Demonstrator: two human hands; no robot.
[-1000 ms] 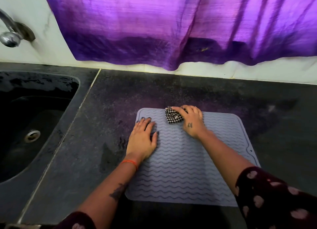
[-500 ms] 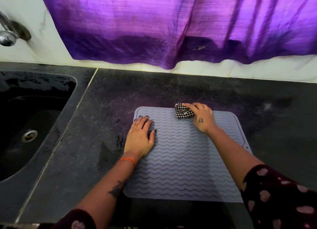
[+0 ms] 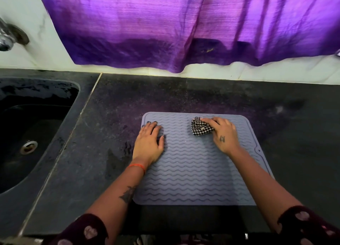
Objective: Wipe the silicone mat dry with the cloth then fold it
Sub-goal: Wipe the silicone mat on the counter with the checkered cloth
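Note:
A grey silicone mat [image 3: 193, 171] with wavy ridges lies flat on the dark counter. My left hand [image 3: 149, 143] rests flat on the mat's far left part, fingers spread, holding nothing. My right hand [image 3: 223, 134] presses a bunched black-and-white checked cloth [image 3: 199, 128] onto the far middle of the mat, fingers closed over the cloth's right side.
A black sink [image 3: 36, 134] with a metal drain lies to the left, and a tap [image 3: 7, 37] sticks out of the wall above it. A purple curtain [image 3: 184, 27] hangs over the back wall. The dark counter [image 3: 294, 134] stretches right of the mat.
My right hand has slid the cloth to the right along the mat's far edge and slightly toward me. My left hand stays flat on the mat's left part.

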